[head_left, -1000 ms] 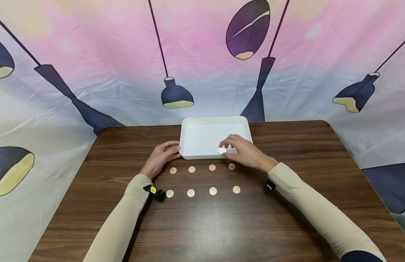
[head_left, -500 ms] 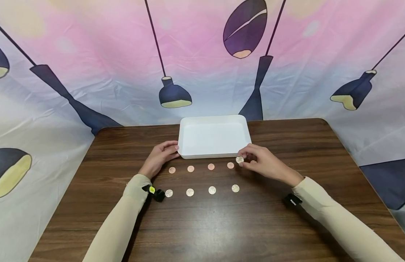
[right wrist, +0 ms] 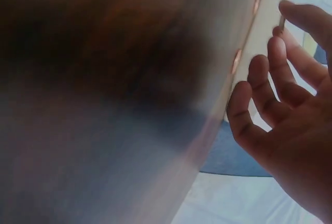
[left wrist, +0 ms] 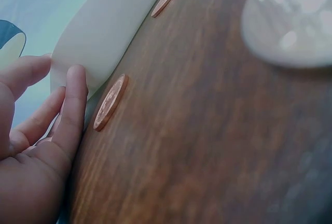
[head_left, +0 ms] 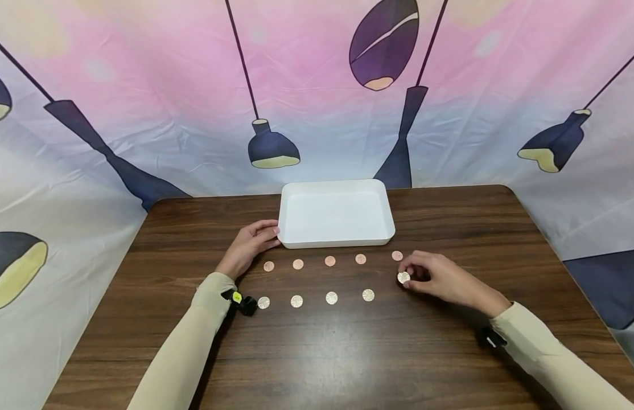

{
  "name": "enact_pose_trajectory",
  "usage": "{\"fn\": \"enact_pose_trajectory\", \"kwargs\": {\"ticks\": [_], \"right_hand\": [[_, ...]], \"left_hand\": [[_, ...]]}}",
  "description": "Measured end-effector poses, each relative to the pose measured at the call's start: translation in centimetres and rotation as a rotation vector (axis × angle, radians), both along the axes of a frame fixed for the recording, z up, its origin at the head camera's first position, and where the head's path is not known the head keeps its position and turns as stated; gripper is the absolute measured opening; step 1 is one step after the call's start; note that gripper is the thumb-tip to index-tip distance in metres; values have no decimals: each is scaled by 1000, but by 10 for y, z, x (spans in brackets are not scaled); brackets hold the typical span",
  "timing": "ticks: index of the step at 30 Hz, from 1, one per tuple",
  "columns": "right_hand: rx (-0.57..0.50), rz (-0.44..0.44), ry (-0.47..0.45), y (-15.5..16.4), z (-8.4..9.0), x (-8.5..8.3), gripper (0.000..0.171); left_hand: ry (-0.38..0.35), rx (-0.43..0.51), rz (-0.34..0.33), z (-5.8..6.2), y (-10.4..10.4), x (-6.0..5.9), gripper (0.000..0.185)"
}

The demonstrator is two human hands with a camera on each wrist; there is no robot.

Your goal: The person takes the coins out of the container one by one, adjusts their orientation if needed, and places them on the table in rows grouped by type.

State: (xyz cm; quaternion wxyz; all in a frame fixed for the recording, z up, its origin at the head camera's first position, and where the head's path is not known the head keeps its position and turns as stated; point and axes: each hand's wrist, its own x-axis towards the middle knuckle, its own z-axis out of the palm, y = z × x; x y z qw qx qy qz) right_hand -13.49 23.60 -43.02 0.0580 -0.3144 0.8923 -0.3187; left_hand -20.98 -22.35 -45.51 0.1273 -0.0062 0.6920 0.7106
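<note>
My right hand (head_left: 440, 279) pinches a pale gold coin (head_left: 403, 278) between thumb and fingertip, held a little above the table; in the right wrist view that coin (right wrist: 282, 23) shows edge-on. Just beyond it lies a copper coin (head_left: 396, 255), the rightmost in a row of several copper coins (head_left: 329, 261). Nearer to me several pale gold coins (head_left: 331, 298) form a second row. With its fingers fairly straight, my left hand (head_left: 249, 245) touches the front left corner of the white tray (head_left: 337, 244). The left wrist view shows those fingers (left wrist: 77, 86) against the tray wall.
No coins show inside the tray, which stands at the back edge of the brown wooden table (head_left: 317, 364). Behind it hangs a patterned cloth (head_left: 327, 125). A blurred pale coin (left wrist: 293, 22) looms close to the left wrist camera.
My right hand has carried the pale coin from over the tray rightward and toward me. The rightmost copper coin has come into view from under that hand. The left hand stays at the tray.
</note>
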Motion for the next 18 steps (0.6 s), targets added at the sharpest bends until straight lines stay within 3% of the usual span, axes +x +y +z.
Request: {"fn": "enact_pose_trajectory", "kwargs": {"ticks": [8, 18], "right_hand": [[124, 64, 25, 4, -4, 5, 22], [120, 78, 31, 4, -1, 9, 22]], "left_hand": [[-1, 4, 10, 0, -2, 2, 49], [-1, 5, 9, 1, 0, 2, 50]]}}
